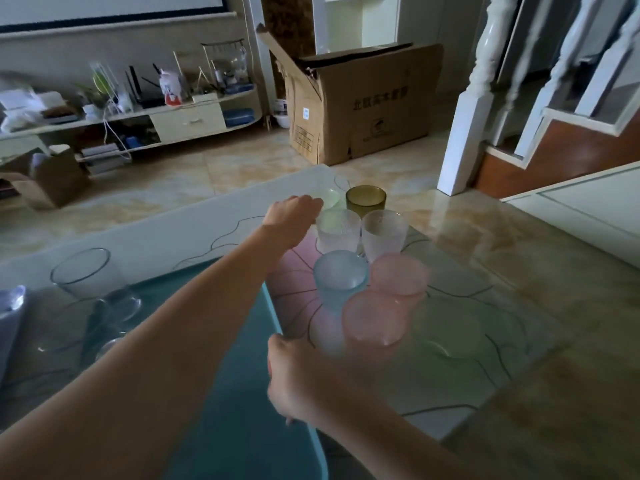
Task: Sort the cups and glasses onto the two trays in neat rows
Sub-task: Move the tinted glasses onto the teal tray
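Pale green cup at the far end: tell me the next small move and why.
Probably close the left hand round the pale green cup and lift it. The fingers already reach its rim, and it stands on the table, off the teal tray.

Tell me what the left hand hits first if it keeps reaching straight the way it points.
Most likely the pale green cup: the left hand points right at it, fingertips at its rim. Contact is unclear.

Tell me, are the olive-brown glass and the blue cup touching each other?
Apart. The head view shows the olive-brown glass at the far end, with a frosted white cup standing between it and the blue cup.
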